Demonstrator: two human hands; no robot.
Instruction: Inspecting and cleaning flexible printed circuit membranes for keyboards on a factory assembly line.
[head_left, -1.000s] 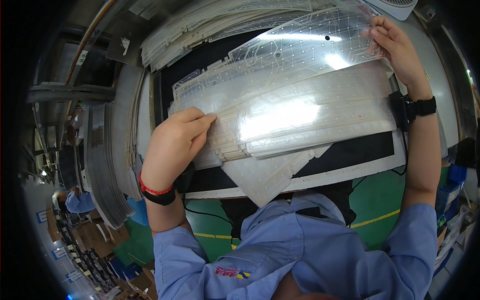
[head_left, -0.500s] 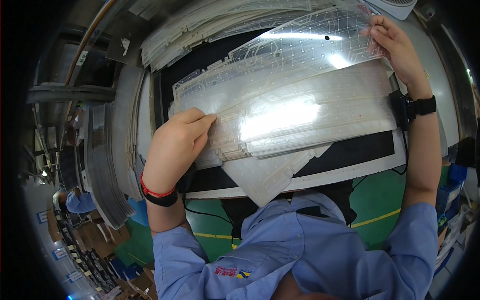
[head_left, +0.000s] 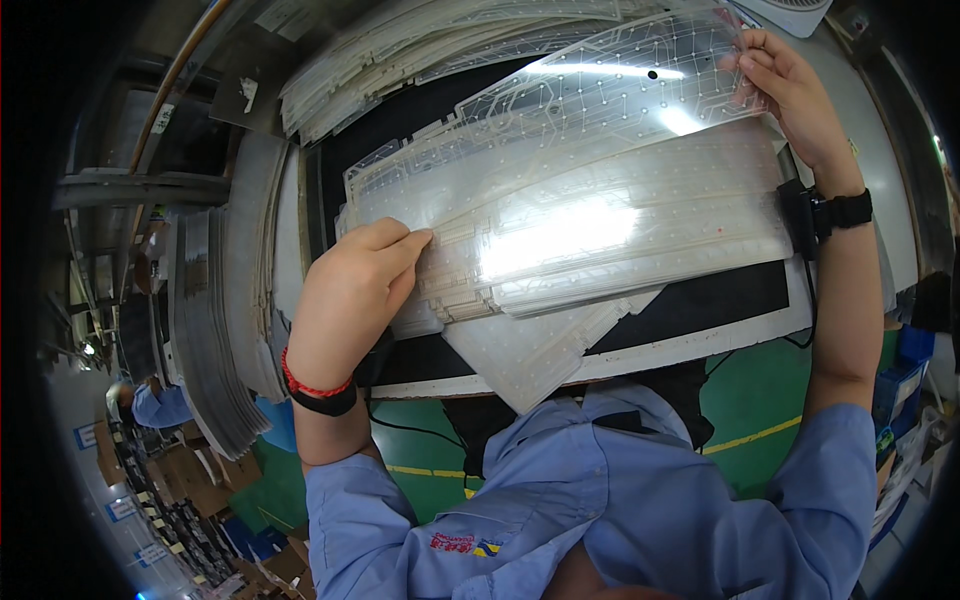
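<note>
A clear plastic sheet printed with fine lines and dots (head_left: 600, 92) is lifted at its right end, where my right hand (head_left: 785, 90) pinches the edge between thumb and fingers. Below it lies a stack of similar translucent sheets (head_left: 640, 240), with bright glare across the middle. At the left end of the stack, my left hand (head_left: 362, 275) is closed, thumb and forefinger pressed together on the sheets' edge. How many sheets it grips is hidden. One more sheet (head_left: 530, 360) sticks out askew from under the stack, over the table's near edge.
Another pile of clear sheets (head_left: 370, 75) lies along the far side. To the left stand stacks of grey sheets (head_left: 215, 330). The work surface has a black mat (head_left: 700, 305) with a white border. A person in blue (head_left: 160, 403) is at the far left; a white fan (head_left: 795, 12) stands at top right.
</note>
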